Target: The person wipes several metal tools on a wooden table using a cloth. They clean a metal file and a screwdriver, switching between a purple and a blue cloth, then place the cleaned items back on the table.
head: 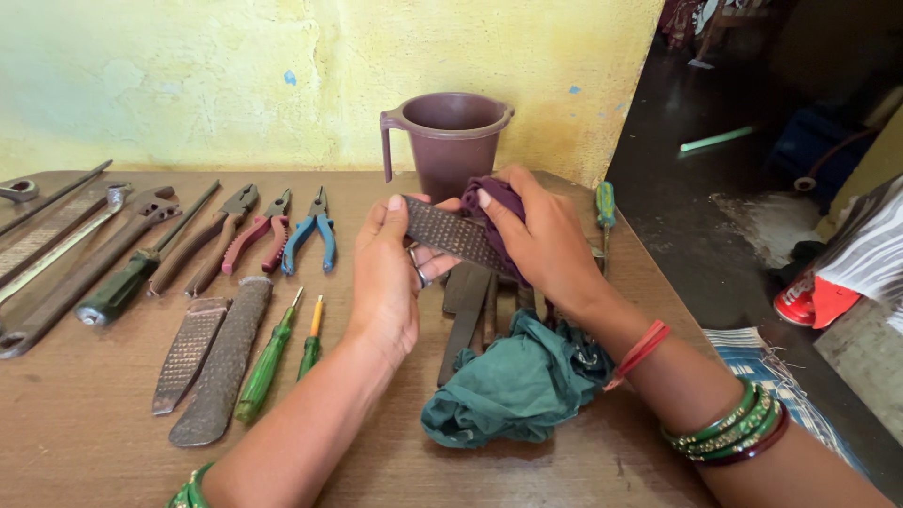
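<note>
My left hand grips one end of a flat, rough metal rasp held above the wooden table. The rasp's other end sits under my right hand, which presses a dark purple cloth against it. Below both hands lies a crumpled green cloth on the table. Several dark metal files lie under my hands, partly hidden.
A brown plastic mug stands at the back by the yellow wall. Left of my hands lie two flat rasps, green and yellow screwdrivers, red pliers, blue pliers, and wrenches. The table's right edge drops to a dark floor.
</note>
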